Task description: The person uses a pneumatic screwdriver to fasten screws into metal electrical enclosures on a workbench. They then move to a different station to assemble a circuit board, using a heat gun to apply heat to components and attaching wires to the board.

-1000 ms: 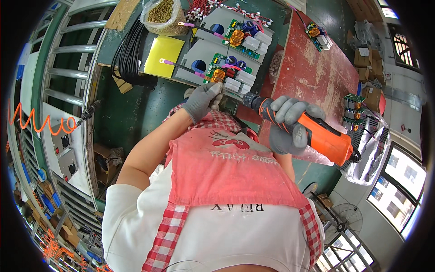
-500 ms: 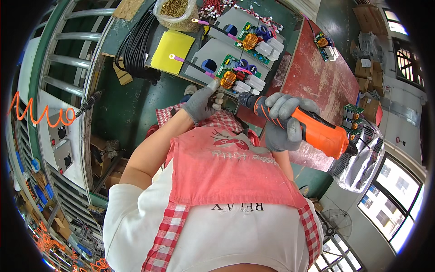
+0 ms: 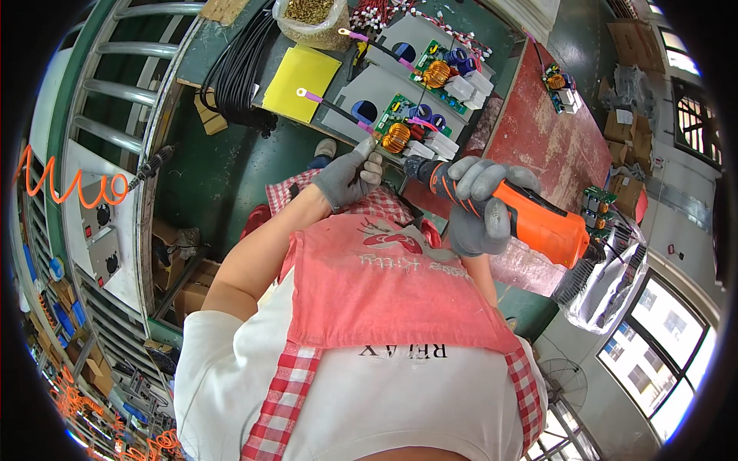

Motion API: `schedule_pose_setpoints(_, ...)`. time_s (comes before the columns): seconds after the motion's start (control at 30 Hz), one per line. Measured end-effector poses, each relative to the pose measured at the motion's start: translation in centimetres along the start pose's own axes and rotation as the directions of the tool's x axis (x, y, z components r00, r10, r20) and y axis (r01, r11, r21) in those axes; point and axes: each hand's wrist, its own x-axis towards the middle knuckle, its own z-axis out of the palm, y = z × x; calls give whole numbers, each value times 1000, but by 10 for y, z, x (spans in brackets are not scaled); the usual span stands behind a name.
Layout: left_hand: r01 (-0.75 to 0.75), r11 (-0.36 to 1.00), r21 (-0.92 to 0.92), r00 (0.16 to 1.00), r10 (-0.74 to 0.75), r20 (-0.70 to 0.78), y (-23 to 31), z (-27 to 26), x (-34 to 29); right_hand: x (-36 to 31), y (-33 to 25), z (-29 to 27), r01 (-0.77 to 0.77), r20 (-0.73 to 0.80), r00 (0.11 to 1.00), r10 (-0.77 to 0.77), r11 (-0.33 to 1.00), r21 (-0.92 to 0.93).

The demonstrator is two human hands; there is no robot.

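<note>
My right hand (image 3: 480,201), in a grey glove, is wrapped round an orange and black cordless screwdriver (image 3: 544,229). The tool's dark nose points left, just below the nearer circuit board (image 3: 396,112). That board carries a copper-wound coil (image 3: 396,137), blue capacitors and white blocks, and sits on a grey metal plate (image 3: 338,118). My gloved left hand (image 3: 347,180) is closed in a pinch at the board's near left corner; whatever its fingertips hold is too small to make out. A purple-sleeved cable (image 3: 336,107) with a ring terminal runs out to the left from that corner.
Behind lies a second plate with a similar board (image 3: 453,73). Further left are yellow sheets (image 3: 301,83), a black cable bundle (image 3: 242,73) and a bag of small brass-coloured parts (image 3: 314,23). Another board (image 3: 560,86) rests on the worn red tabletop (image 3: 542,131) at right.
The bench and boards have shifted slightly right in view. My left hand remains at the board's corner, its fingers slightly further right. The screwdriver stays nearly in place in my right hand.
</note>
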Motion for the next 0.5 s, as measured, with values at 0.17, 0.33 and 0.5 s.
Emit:
schedule_pose_setpoints(0.17, -48, 998, 41, 998, 50, -34, 1, 8, -6, 0, 4, -1, -17, -11, 1000, 17, 1000, -17)
schedule_pose_setpoints(0.33, 6, 990, 143, 1000, -8, 9, 9, -14, 1, -1, 11, -1, -55, -67, 996, 55, 998, -4)
schedule_pose_setpoints(0.5, -60, 754, 655, 981, 166, -100, 20, -20, -3, -4, 36, 3, -77, -145, 987, 67, 995, -66)
